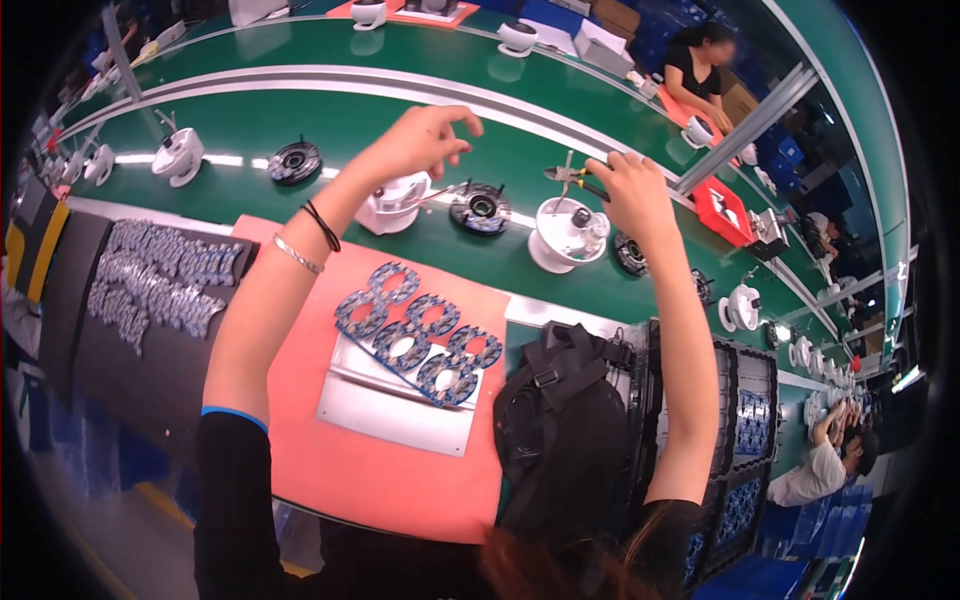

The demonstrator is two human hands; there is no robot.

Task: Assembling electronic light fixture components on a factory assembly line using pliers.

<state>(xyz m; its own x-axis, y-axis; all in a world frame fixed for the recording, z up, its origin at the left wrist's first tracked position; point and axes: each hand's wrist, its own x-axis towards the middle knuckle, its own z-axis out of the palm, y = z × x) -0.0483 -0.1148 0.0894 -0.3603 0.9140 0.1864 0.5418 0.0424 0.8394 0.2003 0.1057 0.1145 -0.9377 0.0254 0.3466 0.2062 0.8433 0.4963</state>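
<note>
My right hand (632,192) grips a pair of pliers (568,174) with yellow-and-black handles. Their metal jaws are just above a round white housing (552,240), beside a thin upright stem. Bent but spread, the fingers of my left hand (428,140) hold nothing that I can see. That hand hovers above another white housing (388,212), partly hidden behind my wrist. Between the two housings lies a round black unit (480,209) with a ring of parts. Blue ring-shaped circuit boards (400,350), joined in a panel, rest on a metal fixture (390,408) close to me.
An orange-pink mat (300,440) lies under the fixture. Left is a dark board (75,310) with many small boards. A black strapped bag (560,420) and black trays (745,400) sit right. Further housings line the green conveyor (240,130); a person (700,75) works across it.
</note>
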